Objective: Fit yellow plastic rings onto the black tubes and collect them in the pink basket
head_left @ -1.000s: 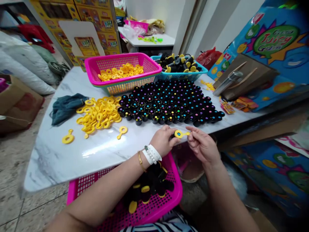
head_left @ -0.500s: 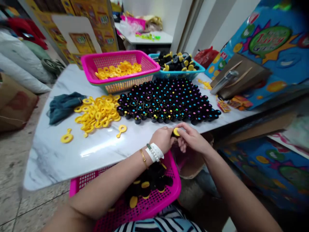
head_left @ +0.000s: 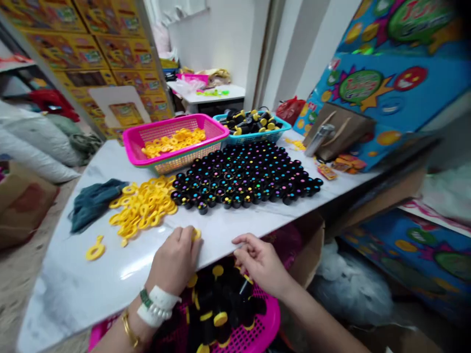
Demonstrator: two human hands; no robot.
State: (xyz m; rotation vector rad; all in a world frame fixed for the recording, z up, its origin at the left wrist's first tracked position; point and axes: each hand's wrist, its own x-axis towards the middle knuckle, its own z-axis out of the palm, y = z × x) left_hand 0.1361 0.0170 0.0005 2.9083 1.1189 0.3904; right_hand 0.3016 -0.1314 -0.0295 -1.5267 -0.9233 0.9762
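Observation:
My left hand is low over the front of the marble-patterned table, fingers closed on a yellow ring-shaped plastic piece that shows only in part. My right hand hovers at the table's edge with fingers loosely bent and apart, and I see nothing in it. Under both hands is a pink basket holding black cylinders with yellow caps. Beyond them, many black cylinders with coloured dots on top stand packed together. Left of these lies a pile of yellow ring pieces.
A single yellow ring piece and a dark cloth lie at the left. Behind stand a pink basket of yellow pieces and a blue basket of black-and-yellow parts. A brown paper bag and blue cartons are at the right.
My hands have separated; the yellow-capped piece between them is gone from them. My left hand has moved left onto the lone yellow ring piece. The view has tilted up.

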